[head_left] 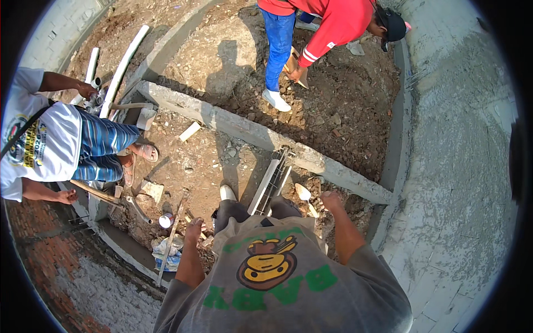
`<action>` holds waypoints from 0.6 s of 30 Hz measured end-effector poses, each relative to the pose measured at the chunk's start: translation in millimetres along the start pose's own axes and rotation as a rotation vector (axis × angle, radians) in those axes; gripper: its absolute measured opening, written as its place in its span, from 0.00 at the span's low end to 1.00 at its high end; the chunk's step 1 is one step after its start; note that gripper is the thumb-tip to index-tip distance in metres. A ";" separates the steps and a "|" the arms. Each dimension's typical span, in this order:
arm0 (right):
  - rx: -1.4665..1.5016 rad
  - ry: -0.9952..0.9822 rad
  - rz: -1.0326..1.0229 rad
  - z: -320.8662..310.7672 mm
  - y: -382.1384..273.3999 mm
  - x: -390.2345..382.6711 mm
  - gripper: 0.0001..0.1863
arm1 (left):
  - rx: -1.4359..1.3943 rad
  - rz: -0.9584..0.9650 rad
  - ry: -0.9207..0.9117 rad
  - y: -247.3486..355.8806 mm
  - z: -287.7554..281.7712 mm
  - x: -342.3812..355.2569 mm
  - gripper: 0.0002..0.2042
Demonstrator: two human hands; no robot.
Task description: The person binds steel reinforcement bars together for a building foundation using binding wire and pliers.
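My left hand hangs at my left side with its fingers curled and nothing visible in it. A long wooden stick lies beyond it on the ground. My right hand hangs at my right side, fingers loosely curled, also without anything visible in it. Near it on the dirt lies a trowel, blade pointing away from me. Between my legs a grey steel rebar frame with long boards runs from the low concrete beam toward me.
A person in red bends over the dirt beyond the beam, hand on a tan tool. Another person in a white shirt stands at left near white pipes. A white cup and a bag lie left. A plastered wall rises right.
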State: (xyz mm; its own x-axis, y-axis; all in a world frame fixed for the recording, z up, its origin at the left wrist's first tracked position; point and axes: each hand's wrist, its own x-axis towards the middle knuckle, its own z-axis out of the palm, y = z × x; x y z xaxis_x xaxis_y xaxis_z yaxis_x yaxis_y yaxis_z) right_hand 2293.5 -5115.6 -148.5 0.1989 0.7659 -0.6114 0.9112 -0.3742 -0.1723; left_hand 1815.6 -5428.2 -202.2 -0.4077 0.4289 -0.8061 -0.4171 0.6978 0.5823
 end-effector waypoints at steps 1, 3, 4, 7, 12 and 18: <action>0.005 0.018 0.019 -1.4 -10.3 -15.6 0.24 | -0.032 0.003 0.022 35.7 2.8 1.8 0.13; -0.083 -0.166 -0.144 10.3 -34.4 -35.6 0.26 | 0.061 0.058 0.027 95.9 -12.4 -16.3 0.14; -0.036 -0.150 -0.189 4.0 -61.4 -57.5 0.25 | 0.030 0.116 0.014 84.5 -36.6 1.5 0.16; 0.180 -0.131 -0.045 26.7 -60.2 -57.1 0.25 | 0.084 0.174 -0.051 96.7 -74.4 27.2 0.18; 0.339 -0.201 0.080 -3.1 -91.5 -78.3 0.18 | 0.082 0.103 0.085 34.1 -113.0 24.0 0.15; 0.787 -0.796 0.618 9.9 -5.1 7.5 0.08 | 0.096 0.004 0.158 -50.2 -85.9 12.5 0.18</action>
State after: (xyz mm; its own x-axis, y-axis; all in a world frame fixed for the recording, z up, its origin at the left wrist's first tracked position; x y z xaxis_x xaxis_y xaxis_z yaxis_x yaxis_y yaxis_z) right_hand 2286.8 -5113.1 -159.8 -0.0076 -0.0662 -0.9978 0.2322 -0.9706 0.0626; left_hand 1761.7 -5507.1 -232.4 -0.5347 0.3414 -0.7730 -0.3390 0.7513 0.5663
